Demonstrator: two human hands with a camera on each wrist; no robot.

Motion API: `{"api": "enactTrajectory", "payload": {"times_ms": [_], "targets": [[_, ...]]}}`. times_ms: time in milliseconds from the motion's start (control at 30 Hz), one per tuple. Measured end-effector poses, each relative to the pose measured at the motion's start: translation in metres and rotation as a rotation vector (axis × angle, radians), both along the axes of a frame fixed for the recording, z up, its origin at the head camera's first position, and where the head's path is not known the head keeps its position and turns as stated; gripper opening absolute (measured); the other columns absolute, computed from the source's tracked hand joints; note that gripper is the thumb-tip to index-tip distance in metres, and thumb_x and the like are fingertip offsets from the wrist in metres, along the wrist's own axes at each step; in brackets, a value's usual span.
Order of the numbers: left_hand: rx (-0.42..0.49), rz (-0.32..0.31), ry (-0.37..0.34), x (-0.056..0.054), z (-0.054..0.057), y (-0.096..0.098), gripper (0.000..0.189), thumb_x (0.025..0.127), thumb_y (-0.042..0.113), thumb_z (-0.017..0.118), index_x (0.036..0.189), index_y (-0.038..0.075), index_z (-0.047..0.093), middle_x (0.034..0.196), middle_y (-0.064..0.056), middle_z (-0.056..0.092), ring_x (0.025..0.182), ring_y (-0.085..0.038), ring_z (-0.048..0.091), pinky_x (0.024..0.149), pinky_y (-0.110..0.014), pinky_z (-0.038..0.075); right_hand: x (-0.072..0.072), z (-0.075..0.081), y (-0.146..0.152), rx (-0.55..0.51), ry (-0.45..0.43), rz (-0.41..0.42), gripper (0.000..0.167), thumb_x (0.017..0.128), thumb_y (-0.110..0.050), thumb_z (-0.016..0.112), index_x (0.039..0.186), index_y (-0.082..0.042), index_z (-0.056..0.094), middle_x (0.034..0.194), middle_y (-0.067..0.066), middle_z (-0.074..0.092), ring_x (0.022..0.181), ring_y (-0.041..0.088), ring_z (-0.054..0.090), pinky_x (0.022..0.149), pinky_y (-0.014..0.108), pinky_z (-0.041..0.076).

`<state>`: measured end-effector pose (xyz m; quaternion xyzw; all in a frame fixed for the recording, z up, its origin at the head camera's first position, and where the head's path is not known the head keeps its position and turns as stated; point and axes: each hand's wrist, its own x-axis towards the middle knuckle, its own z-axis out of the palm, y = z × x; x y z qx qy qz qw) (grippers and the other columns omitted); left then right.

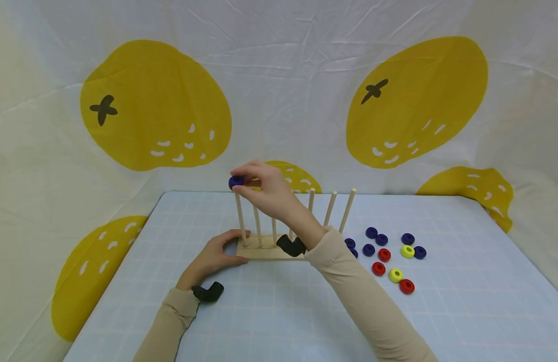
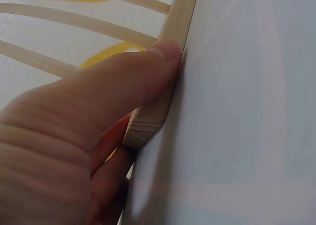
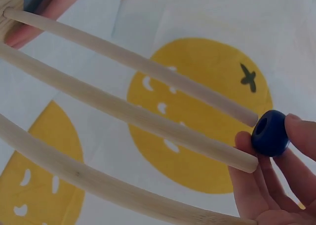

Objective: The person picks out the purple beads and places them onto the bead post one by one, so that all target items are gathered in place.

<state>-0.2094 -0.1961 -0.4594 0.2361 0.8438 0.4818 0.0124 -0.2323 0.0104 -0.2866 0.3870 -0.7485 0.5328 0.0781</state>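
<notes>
A blue bead [image 3: 269, 135] sits pinched at the end of the right grip [image 1: 266, 189], beside a peg tip [image 3: 249, 117], the left grip [image 1: 217, 253] clamped on the wooden base [image 1: 266, 253].

The table [image 1: 279, 327] is light blue, crossed by pale lines. On it stands a wooden rack [image 1: 256, 254], base flat, pegs [image 1: 240, 216] up, its right end hidden. Every loose bead lies to the rack's right. Nearest the rack are two blue beads [image 1: 349, 243], one partly hidden. Farther from it come three more blue and two red beads [image 1: 378, 269]. Farthest from the rack are two blue, two yellow beads [image 1: 396, 275] and one red, each yellow just beside another bead.
</notes>
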Motion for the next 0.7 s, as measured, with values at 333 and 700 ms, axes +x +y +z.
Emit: {"api": "enactTrajectory", "payload": {"times_ms": [333,700], "targets": [[-0.001,0.016,-0.031,0.0015,0.0022,0.0005,0.056,0.078,0.009,0.086,0.128,0.006,0.063,0.137,-0.010,0.059,0.135,-0.029,0.045,0.114,-0.050,0.031,0.0007,-0.0005,-0.0022,0.123,0.017,-0.043,0.027,0.093,-0.004,0.069,0.119,0.001,0.069,0.116,0.010,0.066,0.098,0.018,0.065,0.090,0.021,0.053],[0.014,0.007,-0.042,0.0004,0.0011,0.0003,0.056,0.077,0.010,0.086,0.128,0.007,0.063,0.138,-0.009,0.059,0.136,-0.029,0.045,0.114,-0.052,0.031,0.0005,-0.0014,-0.0003,0.189,0.066,-0.062,0.029,0.093,-0.006,0.069,0.122,0.001,0.067,0.119,0.012,0.067,0.100,0.019,0.065,0.092,0.024,0.053]]}}
